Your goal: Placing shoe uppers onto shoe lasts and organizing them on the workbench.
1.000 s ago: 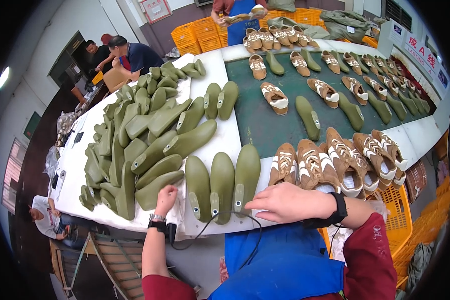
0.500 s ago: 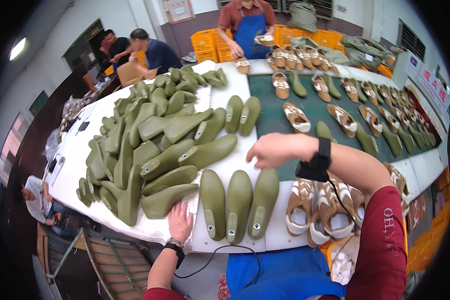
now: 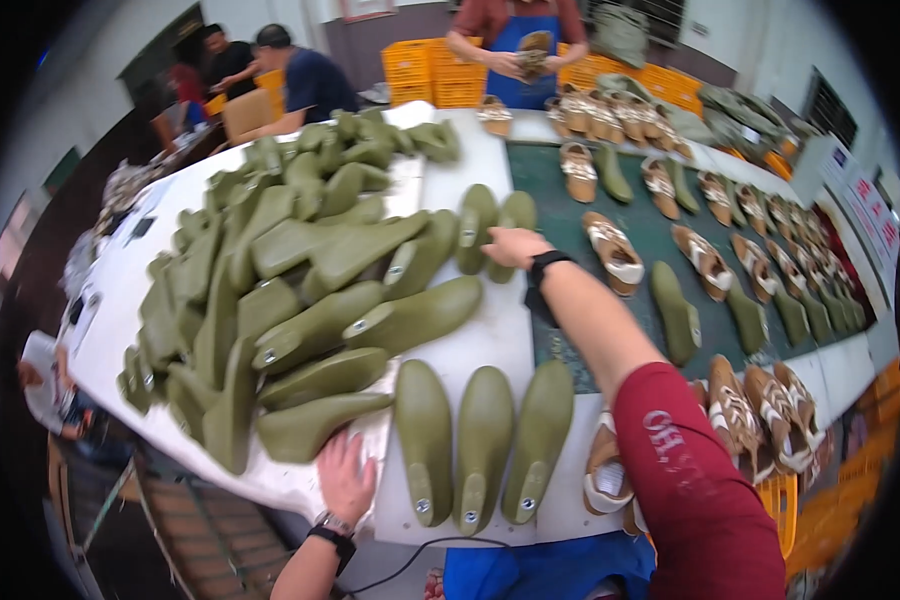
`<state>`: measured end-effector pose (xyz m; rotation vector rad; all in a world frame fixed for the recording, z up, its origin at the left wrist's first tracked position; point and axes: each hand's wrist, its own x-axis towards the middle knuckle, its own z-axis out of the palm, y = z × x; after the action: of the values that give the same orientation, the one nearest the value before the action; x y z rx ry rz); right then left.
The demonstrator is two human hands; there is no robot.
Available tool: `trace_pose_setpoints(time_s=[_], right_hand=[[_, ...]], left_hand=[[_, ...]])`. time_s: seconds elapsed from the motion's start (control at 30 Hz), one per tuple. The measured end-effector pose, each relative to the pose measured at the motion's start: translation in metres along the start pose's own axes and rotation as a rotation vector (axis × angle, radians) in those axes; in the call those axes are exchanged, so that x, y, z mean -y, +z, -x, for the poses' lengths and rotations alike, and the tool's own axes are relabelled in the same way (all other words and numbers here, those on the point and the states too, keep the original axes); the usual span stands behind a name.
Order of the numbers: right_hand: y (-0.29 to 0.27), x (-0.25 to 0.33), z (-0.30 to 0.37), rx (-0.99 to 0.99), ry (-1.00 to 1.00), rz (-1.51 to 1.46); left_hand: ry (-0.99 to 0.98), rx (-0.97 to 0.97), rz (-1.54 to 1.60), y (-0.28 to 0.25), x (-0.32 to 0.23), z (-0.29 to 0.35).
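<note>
My right hand (image 3: pixel 516 248) is stretched forward across the white tabletop, its fingers closed over the near end of a green shoe last (image 3: pixel 517 210). Right beside that one stands a second shoe last (image 3: pixel 477 225). Close to me, three more green lasts lie in a row, the middle one (image 3: pixel 484 430) between its two neighbours. My left hand (image 3: pixel 345 478) lies flat with fingers spread at the table's near edge, by the lowest last (image 3: pixel 315 425) of a large heap. Whether its fingertips touch that last is hard to tell.
On the right, a green mat (image 3: pixel 620 320) carries rows of brown-and-white shoes (image 3: pixel 613 250) and lasts. More shoes (image 3: pixel 735 410) sit beneath my right arm. Across the table a person in a blue apron (image 3: pixel 525 60) handles a shoe, with orange crates (image 3: pixel 407 72) behind. A cable (image 3: pixel 420 550) hangs near the front edge.
My right hand has moved forward from above the mat's near left corner to the far pair of lasts and closed on one. My left hand stays flat at the heap. The view has shifted slightly.
</note>
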<state>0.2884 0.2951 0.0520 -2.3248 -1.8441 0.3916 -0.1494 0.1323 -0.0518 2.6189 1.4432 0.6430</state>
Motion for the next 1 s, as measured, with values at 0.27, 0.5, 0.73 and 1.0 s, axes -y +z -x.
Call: trace_pose_setpoints(time_s=[0.27, 0.5, 0.73, 1.0], right_hand=[[0.031, -0.023, -0.006, -0.127, 0.274, -0.076], [0.024, -0.078, 0.073, 0.07, 0.145, -0.098], [0.047, -0.099, 0.134, 0.343, 0.011, -0.052], [0.042, -0.097, 0.147, 0.377, -0.017, -0.059]], left_hand=[[0.016, 0.065, 0.023, 0.005, -0.006, -0.007], [0.034, 0.032, -0.025, 0.007, -0.001, -0.003], [0.047, -0.004, -0.033, 0.015, 0.008, 0.001], [0.028, -0.032, -0.002, 0.014, 0.007, 0.006]])
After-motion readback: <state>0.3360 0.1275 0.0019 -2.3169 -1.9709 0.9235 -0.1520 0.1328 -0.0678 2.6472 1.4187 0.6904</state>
